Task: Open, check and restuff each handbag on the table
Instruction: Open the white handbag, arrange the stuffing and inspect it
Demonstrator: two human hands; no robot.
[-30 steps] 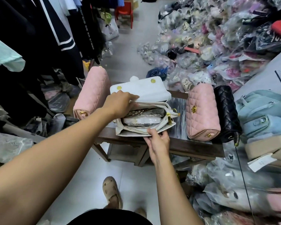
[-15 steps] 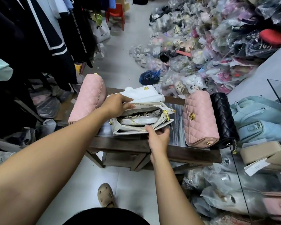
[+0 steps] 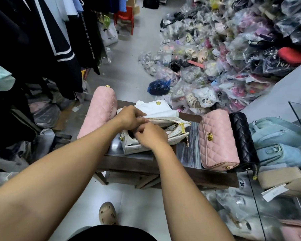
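Observation:
A white handbag lies unzipped on a small dark wooden table, its flap thrown back and a gold zipper pull at its right end. My left hand grips the far edge of the bag's opening. My right hand reaches over the near side with its fingers curled down into the opening; what they touch inside is hidden. A pink quilted handbag leans at the table's left end. Another pink quilted handbag and a black quilted one lie at the right.
Dark clothes hang on the left. A big heap of plastic-wrapped shoes covers the floor beyond the table. Light blue bags and beige ones are stacked at the right by a glass panel. My sandalled foot stands below.
My right hand has risen from the bag's near front edge to above the opening, fingers now dipping inside. The flap has folded further back. My left hand stays on the far edge.

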